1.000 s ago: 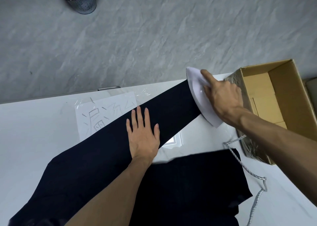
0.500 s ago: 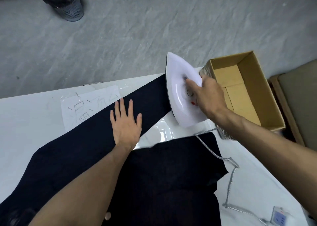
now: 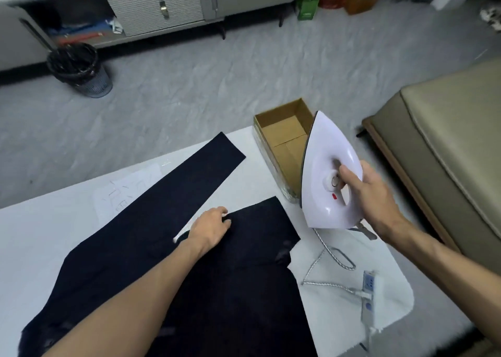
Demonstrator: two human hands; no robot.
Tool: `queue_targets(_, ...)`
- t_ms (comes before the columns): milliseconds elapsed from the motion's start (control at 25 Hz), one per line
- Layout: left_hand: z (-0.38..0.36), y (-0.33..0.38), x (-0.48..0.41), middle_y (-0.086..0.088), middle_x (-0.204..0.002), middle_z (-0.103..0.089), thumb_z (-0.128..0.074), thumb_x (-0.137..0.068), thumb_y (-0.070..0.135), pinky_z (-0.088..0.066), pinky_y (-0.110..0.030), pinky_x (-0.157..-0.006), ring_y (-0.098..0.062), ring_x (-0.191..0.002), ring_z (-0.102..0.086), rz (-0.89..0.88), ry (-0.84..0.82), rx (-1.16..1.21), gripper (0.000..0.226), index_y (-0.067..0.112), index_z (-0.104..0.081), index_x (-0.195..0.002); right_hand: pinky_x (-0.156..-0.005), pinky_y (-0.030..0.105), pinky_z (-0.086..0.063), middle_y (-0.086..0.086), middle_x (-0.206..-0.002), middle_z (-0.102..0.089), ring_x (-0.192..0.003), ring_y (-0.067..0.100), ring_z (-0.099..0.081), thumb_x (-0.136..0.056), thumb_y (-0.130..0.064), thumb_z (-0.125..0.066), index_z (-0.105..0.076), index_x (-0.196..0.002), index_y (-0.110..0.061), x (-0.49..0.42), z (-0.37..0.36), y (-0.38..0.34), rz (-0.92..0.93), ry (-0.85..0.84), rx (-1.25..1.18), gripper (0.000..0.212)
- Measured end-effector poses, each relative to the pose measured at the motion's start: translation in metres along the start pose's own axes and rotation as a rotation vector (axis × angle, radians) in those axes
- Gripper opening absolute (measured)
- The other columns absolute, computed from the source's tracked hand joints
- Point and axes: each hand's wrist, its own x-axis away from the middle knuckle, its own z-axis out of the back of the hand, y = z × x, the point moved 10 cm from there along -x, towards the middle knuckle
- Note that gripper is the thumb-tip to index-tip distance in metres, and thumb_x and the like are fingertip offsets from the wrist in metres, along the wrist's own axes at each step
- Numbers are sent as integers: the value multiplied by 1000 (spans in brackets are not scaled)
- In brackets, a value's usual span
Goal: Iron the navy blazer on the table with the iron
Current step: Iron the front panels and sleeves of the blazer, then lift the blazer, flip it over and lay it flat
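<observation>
While the right hand [image 3: 379, 196] grips the iron [image 3: 322, 153] aloft over the right edge of the table [image 3: 40, 234], the left hand [image 3: 208, 225] curls at the navy blazer [image 3: 244, 289] hem — hold unclear.

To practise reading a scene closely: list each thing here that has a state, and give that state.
Navy blazer: spread on the table, one sleeve stretched out.
Iron: held in the air, tilted, off the blazer.
Cardboard box: open.
Right hand: grips the iron's handle.
Left hand: on the blazer; grip unclear.
</observation>
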Motion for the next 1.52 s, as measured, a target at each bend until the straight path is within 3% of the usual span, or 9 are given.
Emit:
queue_targets(160, -57, 42, 10, -11, -144, -48, -47, -99, 36, -40, -39, -105, -29, -130, -48, 29, -134, -129, 55, 20, -35, -150, -81, 51, -51, -9, -91, -66, -88, 23, -62, -80, -54, -57, -53, -98, -32, 9, 48, 67, -90, 43, 71, 29)
queue_targets(280, -107, 44, 10, -24, -156, -23, -47, -99, 39, -33, -45, -112, -41, -139, -34, 119, -237, -185, 69, 19, -14, -157, -82, 57, -50, -6, -92, -65, -88, 28, -61, -86, -42, -62, -48, -97, -33, 5, 46, 121, -125, 43, 64, 20)
queue_targets(400, -134, 40, 0, -32, -159, -3, -47, -99, 41, -27, -51, -115, -50, -145, -13, 193, -229, -207, 77, 19, -2, -158, -78, 53, -52, -4, -87, -62, -82, 27, -60, -88, -30, -62, -48, -95, -29, -7, 30, 148, -74, 75, 53, 16)
queue_targets(640, -148, 35, -21, -38, -155, -4, -52, -93, 43, -26, -55, -113, -58, -141, -12, 275, -202, -175, 82, 20, -4, -156, -74, 49, -48, 4, -90, -58, -83, 29, -54, -85, -12, -61, -51, -98, -15, -20, 5, 174, 13, 115, 87, 16)
queue_targets(880, -151, 31, -23, -36, -157, -3, -52, -88, 40, -26, -53, -113, -57, -143, -10, 301, -188, -173, 85, 21, -3, -155, -74, 41, -45, 9, -96, -58, -87, 29, -53, -85, -5, -63, -51, -99, -12, -22, 7, 194, -65, 167, 36, 19)
queue_targets(1120, -155, 32, -19, -35, -158, 3, -53, -87, 41, -28, -51, -112, -56, -145, -4, 276, -196, -201, 90, 21, 1, -156, -63, 19, -37, 5, -91, -66, -80, 19, -55, -83, -5, -71, -62, -101, -5, -13, 10, 216, -182, 232, -85, 20)
queue_targets(1320, -156, 32, -16, -32, -159, 4, -53, -89, 43, -27, -49, -114, -53, -146, -3, 288, -207, -222, 92, 23, 5, -157, -62, 25, -37, 7, -84, -64, -76, 21, -54, -84, -9, -72, -64, -97, -1, -10, 8, 222, -225, 214, -97, 17)
queue_targets(1520, -155, 34, -13, -31, -159, 9, -54, -90, 42, -25, -50, -114, -53, -147, 1, 292, -219, -213, 93, 24, 8, -157, -63, 30, -43, -2, -78, -64, -73, 19, -56, -76, -14, -73, -61, -89, -17, -6, 17, 218, -270, 201, -71, 17)
